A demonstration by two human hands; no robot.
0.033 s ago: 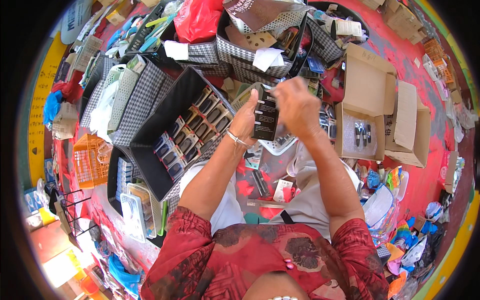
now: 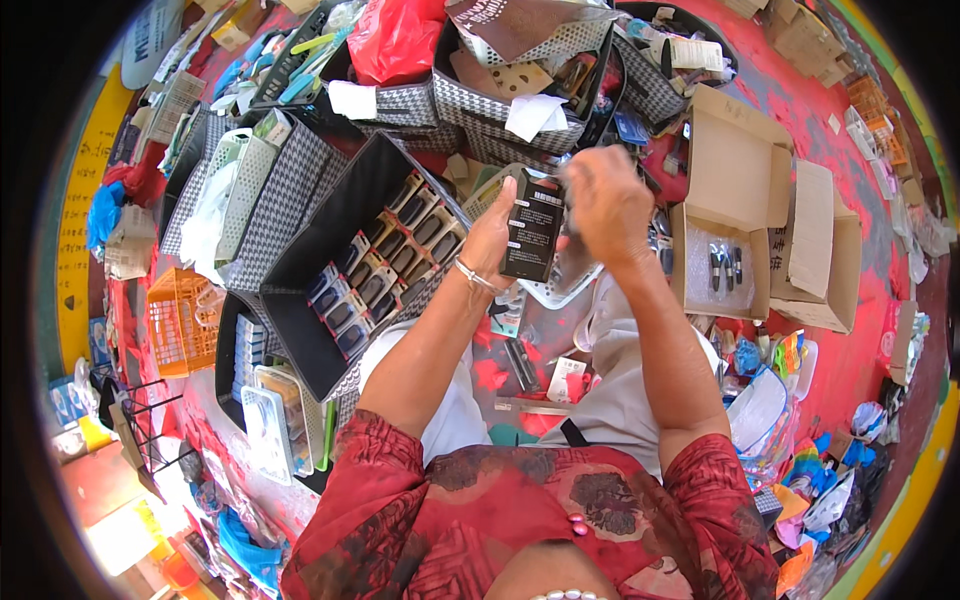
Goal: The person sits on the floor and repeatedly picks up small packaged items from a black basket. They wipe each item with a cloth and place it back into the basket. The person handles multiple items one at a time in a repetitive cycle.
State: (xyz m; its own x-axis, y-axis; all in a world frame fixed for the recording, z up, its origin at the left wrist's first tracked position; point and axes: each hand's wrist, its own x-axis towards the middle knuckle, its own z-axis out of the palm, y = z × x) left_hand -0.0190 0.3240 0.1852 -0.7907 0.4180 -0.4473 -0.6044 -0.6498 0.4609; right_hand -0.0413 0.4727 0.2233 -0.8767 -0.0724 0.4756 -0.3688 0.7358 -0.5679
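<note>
My left hand [image 2: 488,238] grips a flat black package [image 2: 533,232] by its left edge, thumb along the side. White print covers the face turned up, and a hang-hole shows near its top. Just right of its upper end is my right hand [image 2: 608,205], bent at the fingers and smeared by motion; whether it holds anything cannot be made out. Beneath the hands, a white plastic basket [image 2: 553,293] is partly hidden. To the left, a black box [image 2: 300,345] leans open with rows of small dark oval items on cards [image 2: 375,290].
Houndstooth-patterned bins [image 2: 500,120] stand ahead, with a red plastic bag [image 2: 395,40] on one. An open cardboard box [image 2: 725,165] at right has dark pens [image 2: 725,266] in bubble wrap. An orange basket [image 2: 182,325] sits left. Loose small items lie between my legs.
My right hand has moved slightly right and toward me, away from the package's top edge. The package's upper end is now more exposed; my left hand stays almost in place.
</note>
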